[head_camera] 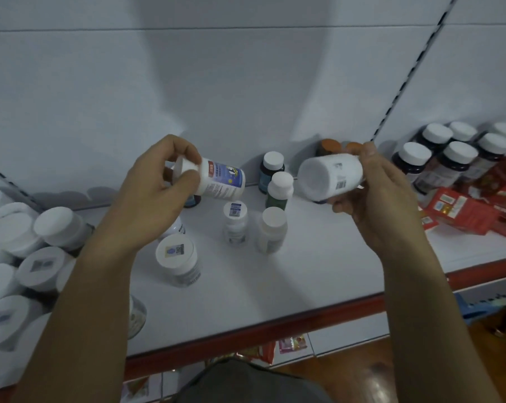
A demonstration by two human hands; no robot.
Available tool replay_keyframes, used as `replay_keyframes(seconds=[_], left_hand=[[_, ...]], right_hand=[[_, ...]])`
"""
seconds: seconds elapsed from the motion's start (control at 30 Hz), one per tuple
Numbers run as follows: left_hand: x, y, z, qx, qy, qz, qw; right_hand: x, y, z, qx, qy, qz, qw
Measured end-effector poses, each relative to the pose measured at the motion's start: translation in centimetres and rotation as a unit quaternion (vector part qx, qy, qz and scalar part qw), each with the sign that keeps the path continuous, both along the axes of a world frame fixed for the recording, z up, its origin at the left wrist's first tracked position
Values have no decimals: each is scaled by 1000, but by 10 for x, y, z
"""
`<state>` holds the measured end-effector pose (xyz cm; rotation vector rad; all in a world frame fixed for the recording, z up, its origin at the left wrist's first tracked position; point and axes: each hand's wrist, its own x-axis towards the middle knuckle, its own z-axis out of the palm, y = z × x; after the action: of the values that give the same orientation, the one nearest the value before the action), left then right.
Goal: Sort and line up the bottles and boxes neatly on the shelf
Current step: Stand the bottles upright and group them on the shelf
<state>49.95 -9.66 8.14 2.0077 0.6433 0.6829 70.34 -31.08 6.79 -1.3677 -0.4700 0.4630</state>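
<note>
Above the smooth white shelf (318, 286): left hand (156, 184) grips a round white plastic bottle (217, 181) sideways; right hand (374, 196) clasps a wider white bottle (327, 178), base outward.

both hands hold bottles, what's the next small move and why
Probably stand the blue-label bottle in the left hand upright beside the small white bottles below it: it is tilted in the air, and the shelf beside them is bare. The right hand holds its big bottle sideways too.
</note>
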Motion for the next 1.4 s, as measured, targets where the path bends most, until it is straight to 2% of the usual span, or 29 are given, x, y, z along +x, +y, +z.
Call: replay_keyframes(seconds=[0.1,0.2,0.3,0.37,0.5,0.67,0.83,1.0,1.1,1.27,1.4], left_hand=[[-6,1,3,0,-10,1,1000],[-17,2,10,1,-18,12,1000],[-32,9,10,13,-32,43,999],[-46,14,9,25,-27,72,997],[-84,25,13,25,-41,102,994],[-160,60,27,99,-63,226,967],[-249,88,33,133,-103,349,922],[-339,134,34,121,-91,398,905],[-384,164,28,112,-92,423,895],[-421,202,3,89,-86,385,915],[-431,226,-6,70,-59,314,945]], right_hand=[[1,16,8,-116,-70,-26,990],[2,40,19,-182,-127,-67,973],[-1,64,38,-233,-230,-3,945],[-8,79,51,-256,-265,57,928],[-33,112,70,-192,-245,183,933],[-84,166,83,-174,-285,312,890],[-151,226,90,-155,-329,370,855],[-231,289,100,-105,-398,383,827],[-279,333,96,-87,-475,371,793],[-332,400,73,-148,-595,342,712],[-347,430,44,-205,-606,353,683]])
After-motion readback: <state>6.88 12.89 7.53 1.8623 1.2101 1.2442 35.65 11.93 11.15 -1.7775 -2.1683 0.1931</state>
